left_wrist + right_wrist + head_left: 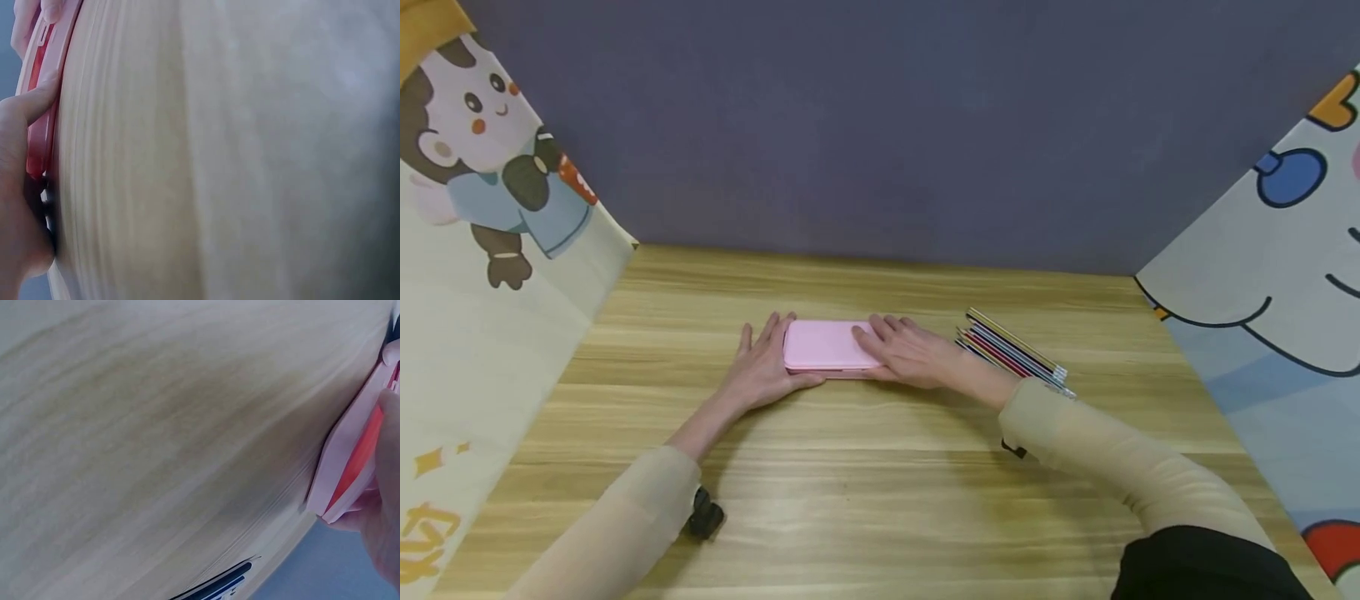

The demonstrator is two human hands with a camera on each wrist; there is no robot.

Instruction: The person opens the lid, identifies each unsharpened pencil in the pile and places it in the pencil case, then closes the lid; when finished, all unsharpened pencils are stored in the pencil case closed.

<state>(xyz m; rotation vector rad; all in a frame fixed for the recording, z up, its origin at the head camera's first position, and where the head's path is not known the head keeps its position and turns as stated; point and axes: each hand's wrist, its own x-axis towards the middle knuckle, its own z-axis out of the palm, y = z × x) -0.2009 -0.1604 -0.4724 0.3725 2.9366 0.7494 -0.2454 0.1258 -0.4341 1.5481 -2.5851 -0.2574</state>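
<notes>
A pink pencil case point(827, 343) lies flat on the wooden table, lid up. Along its front side a gap between lid and base shows a red inside point(359, 456). At the left end, my left hand point(763, 367) holds the case, thumb along the front edge and fingers spread towards the back corner. My right hand point(913, 354) grips the right end, some fingers over the lid and the thumb at the front side. In the left wrist view the left thumb point(40, 100) touches the case's front. What lies inside the case is hidden.
Several pencils point(1011, 350) lie in a loose bundle on the table point(850, 500), right of the case and beside the right forearm. A dark blue-grey panel point(880, 133) rises at the back edge. Cartoon-printed white surfaces point(1285, 275) flank both sides.
</notes>
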